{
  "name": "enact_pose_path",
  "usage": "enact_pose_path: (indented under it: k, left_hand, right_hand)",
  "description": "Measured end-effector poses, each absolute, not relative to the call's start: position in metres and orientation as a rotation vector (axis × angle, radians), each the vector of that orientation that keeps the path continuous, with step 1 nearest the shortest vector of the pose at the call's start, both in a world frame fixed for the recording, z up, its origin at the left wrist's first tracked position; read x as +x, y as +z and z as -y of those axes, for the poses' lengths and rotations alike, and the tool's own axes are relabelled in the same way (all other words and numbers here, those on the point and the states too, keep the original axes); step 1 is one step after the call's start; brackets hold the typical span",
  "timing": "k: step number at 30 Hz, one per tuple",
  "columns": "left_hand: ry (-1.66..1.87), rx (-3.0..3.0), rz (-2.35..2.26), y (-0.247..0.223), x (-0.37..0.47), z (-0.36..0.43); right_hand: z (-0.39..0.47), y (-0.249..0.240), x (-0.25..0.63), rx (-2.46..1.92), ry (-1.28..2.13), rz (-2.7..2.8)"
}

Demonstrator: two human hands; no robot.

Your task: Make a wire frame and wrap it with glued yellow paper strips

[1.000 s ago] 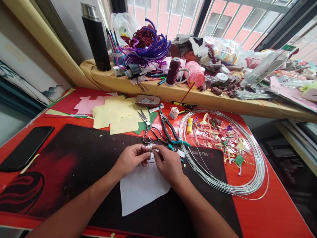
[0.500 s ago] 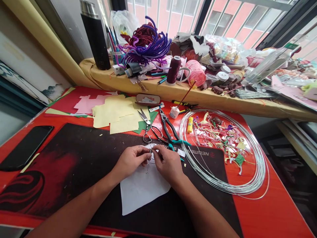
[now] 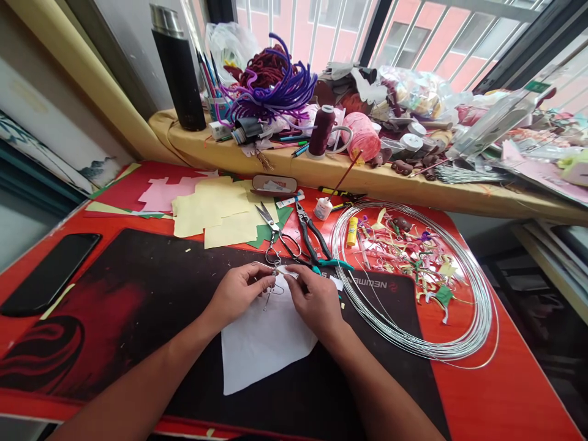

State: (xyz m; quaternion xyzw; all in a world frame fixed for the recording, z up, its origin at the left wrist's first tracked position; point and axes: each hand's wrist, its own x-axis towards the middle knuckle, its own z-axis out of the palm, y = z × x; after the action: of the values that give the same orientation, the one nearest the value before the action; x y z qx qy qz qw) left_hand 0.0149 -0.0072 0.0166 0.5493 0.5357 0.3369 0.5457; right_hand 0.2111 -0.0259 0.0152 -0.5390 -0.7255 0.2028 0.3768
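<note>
Thin silver wire bent into a small looped shape (image 3: 274,288) is held up over a sheet of white paper (image 3: 261,355). My left hand (image 3: 241,291) pinches the wire between thumb and fingertips from the left. From the right, my right hand (image 3: 318,301) is closed with thumb and index finger on the same wire near its upper part. Loops and a loose end hang below the fingertips. Exactly where the right fingertips grip is too small to make out. Under the paper lies a black mouse pad (image 3: 184,294).
Scissors (image 3: 274,231) and long-handled pliers (image 3: 313,234) lie just beyond my hands. A large coil of wire (image 3: 478,327) surrounds colourful scraps on the right. Yellow paper (image 3: 206,205), a glue bottle (image 3: 323,209) and a black phone (image 3: 50,272) are on the red table (image 3: 514,380).
The wire shape has turned in my fingers, so its loops now hang differently. My left hand has shifted slightly left, and the right fingers have moved a little apart from the left ones.
</note>
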Motion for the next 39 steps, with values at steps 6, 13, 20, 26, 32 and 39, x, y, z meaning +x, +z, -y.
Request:
enact_pose_path:
  k: [6, 13, 20, 26, 32, 39]
  left_hand:
    - [0.842, 1.287, -1.274, 0.0161, 0.0112, 0.0046]
    - [0.915, 1.170, -1.241, 0.0166, 0.0089, 0.0006]
    - [0.894, 1.125, -1.236, 0.0150, 0.0099, 0.0017]
    - [0.867, 1.147, -1.245, 0.0139, 0.0088, 0.0001]
    - [0.890, 1.155, -1.206, 0.0195, 0.0116, 0.0023]
    - [1.018, 1.186, -1.259, 0.0183, 0.0099, 0.0018]
  right_hand:
    - [0.0253, 0.0157, 0.2130, -1.400, 0.571, 1.820]
    - [0.0231, 0.0210, 0.2116, -1.405, 0.789, 1.624]
    - [0.0223, 0.0181, 0.2089, -1.373, 0.863, 1.595]
    - [0.0224, 0.0184, 0.2090, -1.376, 0.866, 1.583]
    - [0.0224, 0.0220, 0.2088, -1.371, 0.940, 1.546]
    - [0.0208, 0.0216, 0.2094, -1.366, 1.128, 1.404]
